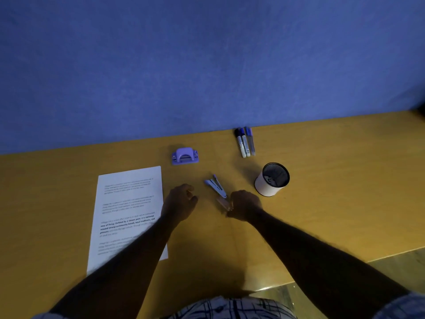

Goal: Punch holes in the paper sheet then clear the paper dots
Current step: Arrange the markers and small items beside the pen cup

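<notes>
A white printed paper sheet (128, 210) lies flat on the yellow-brown desk (322, 203), left of centre. Behind its far right corner stands a purple hole punch (185, 155), untouched. My left hand (179, 201) hovers just right of the sheet's edge, its fingers loosely curled and holding nothing; the forearm crosses the sheet's near right corner. My right hand (245, 204) is curled, and its fingertips pinch the near end of a light-blue, stapler-like tool (216, 186) that lies spread open in the middle of the desk. I see no paper dots.
Three markers (245, 142) lie side by side at the back by the blue partition wall (207, 65). A white cup with a black mesh inside (272, 179) stands right of my right hand. The desk's front edge runs diagonally at the lower right.
</notes>
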`<state>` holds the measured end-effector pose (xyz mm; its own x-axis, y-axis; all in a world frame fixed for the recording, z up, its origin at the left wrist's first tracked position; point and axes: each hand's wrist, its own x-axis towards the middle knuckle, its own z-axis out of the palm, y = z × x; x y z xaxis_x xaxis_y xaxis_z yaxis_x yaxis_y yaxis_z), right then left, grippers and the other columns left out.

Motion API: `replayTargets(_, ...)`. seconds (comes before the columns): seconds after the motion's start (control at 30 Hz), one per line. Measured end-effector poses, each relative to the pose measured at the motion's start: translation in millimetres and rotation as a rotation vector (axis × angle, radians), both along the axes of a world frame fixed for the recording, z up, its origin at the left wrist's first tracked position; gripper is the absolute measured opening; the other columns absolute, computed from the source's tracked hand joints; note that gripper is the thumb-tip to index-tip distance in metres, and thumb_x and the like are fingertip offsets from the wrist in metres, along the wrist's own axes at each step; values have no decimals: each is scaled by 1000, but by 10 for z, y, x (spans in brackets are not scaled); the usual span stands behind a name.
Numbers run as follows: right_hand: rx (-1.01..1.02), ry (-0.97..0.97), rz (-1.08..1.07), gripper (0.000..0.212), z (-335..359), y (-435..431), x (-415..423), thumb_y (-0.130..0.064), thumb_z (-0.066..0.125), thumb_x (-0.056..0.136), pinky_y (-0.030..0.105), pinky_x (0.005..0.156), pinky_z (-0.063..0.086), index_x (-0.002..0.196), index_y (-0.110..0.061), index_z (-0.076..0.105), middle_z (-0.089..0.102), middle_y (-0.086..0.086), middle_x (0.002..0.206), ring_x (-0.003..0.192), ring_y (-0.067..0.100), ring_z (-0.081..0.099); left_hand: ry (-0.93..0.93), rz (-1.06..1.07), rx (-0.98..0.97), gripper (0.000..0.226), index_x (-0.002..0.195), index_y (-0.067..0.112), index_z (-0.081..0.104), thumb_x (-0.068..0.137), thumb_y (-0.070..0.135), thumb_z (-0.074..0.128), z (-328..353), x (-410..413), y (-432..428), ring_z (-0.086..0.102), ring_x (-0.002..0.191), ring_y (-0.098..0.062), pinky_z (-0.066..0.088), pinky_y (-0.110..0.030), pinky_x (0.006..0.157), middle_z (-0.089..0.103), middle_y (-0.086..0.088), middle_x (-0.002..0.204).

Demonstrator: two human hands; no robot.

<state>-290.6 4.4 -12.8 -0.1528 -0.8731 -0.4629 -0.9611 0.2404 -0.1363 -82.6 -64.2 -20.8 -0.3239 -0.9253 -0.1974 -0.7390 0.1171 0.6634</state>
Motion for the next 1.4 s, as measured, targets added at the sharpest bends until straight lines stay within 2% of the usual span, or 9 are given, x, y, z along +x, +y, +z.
replayTargets(0.13, -19, -41, -4, 35, -5, 52, 43, -39, 70, 80, 28, 60, 51, 106, -17, 64, 63, 1, 100, 86, 17, 60, 23, -199, -78, 33, 119, 11, 62, 87, 22, 65, 27, -69, 79, 62, 101, -18, 53, -37, 89, 66, -5, 111)
replayTargets(0.27, -130, -189, 47, 30, 41, -5, 103, -32, 74, 76, 19, 54, 36, 102, -22, 63, 57, -5, 95, 81, 10, 52, 97, -420, -112, 39, 129, 10, 56, 93, 21, 60, 54, -160, 103, 57, 114, -16, 49, -33, 97, 62, -6, 125)
replayTargets(0.4, -204, -273, 89, 32, 64, -130, 99, -29, 73, 78, 22, 67, 43, 108, -22, 62, 60, -2, 104, 92, 12, 55, 140, -494, -26, 26, 118, 10, 62, 94, 18, 59, 81, -179, 33, 63, 100, -11, 53, -34, 88, 67, -5, 111)
replayTargets(0.6, -269, -297, 59, 49, 26, -275, 8, -28, 74, 76, 36, 88, 49, 120, -20, 56, 59, 0, 117, 104, 16, 55, 142, -375, -8, 25, 118, 6, 62, 94, 14, 58, 37, -19, -70, 61, 96, -10, 50, -19, 82, 68, -9, 109)
replayTargets(0.73, -268, -228, -100, 54, -46, -412, 3, -28, 75, 78, 30, 76, 50, 126, -17, 52, 58, 3, 119, 102, 19, 58, 167, -218, 17, 28, 120, 5, 61, 94, 12, 59, -23, 113, -108, 59, 97, -8, 44, -5, 75, 66, -5, 112)
replayTargets(0.93, -127, -121, -91, 53, -186, -610, 38, -48, 70, 82, 27, 60, 41, 119, -15, 52, 59, 5, 106, 83, 15, 48, 270, -16, 136, 26, 120, 8, 60, 95, 13, 58, -68, 157, -146, 66, 87, -12, 54, -21, 72, 68, -5, 105)
replayTargets(1.1, -95, -126, -106, 33, -206, -723, 35, -41, 73, 77, 24, 53, 39, 101, -23, 59, 56, -3, 90, 75, 11, 53, 306, 42, 135, 23, 117, 10, 62, 95, 16, 58, -84, 121, -170, 67, 87, -15, 55, -26, 76, 69, -4, 99)
replayTargets(1.33, -262, -193, -182, 34, 48, -953, -174, -43, 70, 76, 23, 45, 29, 95, -17, 60, 56, -2, 82, 59, 6, 45, 376, 152, 155, 17, 101, 9, 68, 97, 18, 54, -79, -177, -298, 61, 72, -21, 46, -32, 64, 66, -6, 78)
replayTargets(1.4, -312, -195, -212, 38, 220, -1074, -337, -43, 70, 75, 25, 47, 37, 97, -14, 61, 61, 0, 85, 63, 12, 53, 395, 203, 177, 19, 104, 9, 68, 97, 20, 54, -77, -318, -366, 60, 69, -18, 46, -31, 62, 66, -6, 78)
